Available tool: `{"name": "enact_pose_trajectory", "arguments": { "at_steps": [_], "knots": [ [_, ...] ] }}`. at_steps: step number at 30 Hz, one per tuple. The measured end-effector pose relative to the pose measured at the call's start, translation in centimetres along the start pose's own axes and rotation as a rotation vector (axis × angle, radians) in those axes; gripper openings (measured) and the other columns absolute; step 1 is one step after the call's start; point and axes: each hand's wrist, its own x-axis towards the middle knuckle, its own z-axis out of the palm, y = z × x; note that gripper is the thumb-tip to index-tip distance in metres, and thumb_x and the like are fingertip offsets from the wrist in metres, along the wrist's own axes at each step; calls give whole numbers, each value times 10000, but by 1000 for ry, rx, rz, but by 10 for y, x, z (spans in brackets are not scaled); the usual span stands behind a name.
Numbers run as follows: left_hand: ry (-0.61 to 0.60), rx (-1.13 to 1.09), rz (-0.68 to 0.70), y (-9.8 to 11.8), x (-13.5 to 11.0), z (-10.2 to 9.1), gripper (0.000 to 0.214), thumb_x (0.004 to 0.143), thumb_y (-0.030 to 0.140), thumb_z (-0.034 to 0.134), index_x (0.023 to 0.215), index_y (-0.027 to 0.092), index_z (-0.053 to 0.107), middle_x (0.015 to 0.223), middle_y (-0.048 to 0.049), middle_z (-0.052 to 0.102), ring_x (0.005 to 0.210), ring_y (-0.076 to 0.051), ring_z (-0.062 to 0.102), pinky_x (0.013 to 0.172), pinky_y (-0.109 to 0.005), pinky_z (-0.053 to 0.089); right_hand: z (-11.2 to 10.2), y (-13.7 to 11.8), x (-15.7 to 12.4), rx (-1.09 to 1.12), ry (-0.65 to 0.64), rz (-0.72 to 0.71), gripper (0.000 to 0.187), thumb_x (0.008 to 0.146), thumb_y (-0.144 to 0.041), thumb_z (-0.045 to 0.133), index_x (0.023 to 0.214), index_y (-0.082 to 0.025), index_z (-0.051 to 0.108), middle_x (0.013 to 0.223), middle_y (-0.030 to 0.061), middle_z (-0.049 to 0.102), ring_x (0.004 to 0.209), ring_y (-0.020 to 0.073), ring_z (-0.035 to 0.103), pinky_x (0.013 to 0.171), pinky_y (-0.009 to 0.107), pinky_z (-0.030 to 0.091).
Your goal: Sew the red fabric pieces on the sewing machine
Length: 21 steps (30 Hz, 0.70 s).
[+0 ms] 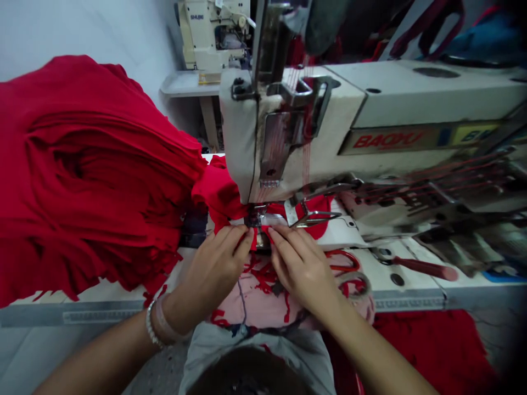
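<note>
Both hands are close together at the presser foot (256, 215) of a white sewing machine (296, 164). My left hand (222, 263) is closed, pinching the edge of a red fabric piece (224, 189) just left of the foot. Opposite it, my right hand (296, 258) is closed on the same red fabric, right of the needle area. The rest of the piece runs under and behind the foot. Red threads come down the machine head to the needles, whose tips I cannot make out.
A tall stack of red fabric pieces (102, 181) fills the left side. Scissors (349, 274) with red and grey handles and a red-handled screwdriver (426, 269) lie on the right. Red scraps cover a pink cloth (234, 307) in front. Behind stands another machine (209, 33).
</note>
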Motion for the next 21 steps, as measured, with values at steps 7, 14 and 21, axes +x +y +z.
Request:
{"name": "enact_pose_trajectory", "arguments": {
  "at_steps": [7,14,21],
  "knots": [
    [-78,80,-73,16,4,-7,342,928,99,493,1256,45,572,1170,-159,631,987,-284,599,796,-397,511,9,-20,2,-46,-9,-46,287,906,-99,531,1155,-10,642,1154,176,670,1066,266,563,888,417,539],
    [-54,59,-45,13,-3,-1,387,956,99,427,1323,43,533,1276,-146,605,1109,-263,556,916,-378,449,6,-19,3,-71,-37,-56,301,900,-79,527,1161,14,646,1165,176,666,1046,277,549,860,411,520],
    [-25,36,-58,10,-4,0,374,950,85,421,1289,61,578,1250,-126,627,1083,-251,560,874,-375,457,7,-17,-1,-36,-61,-35,315,914,-98,529,1197,-10,636,1201,165,656,1088,268,537,884,417,504]
  ]
}}
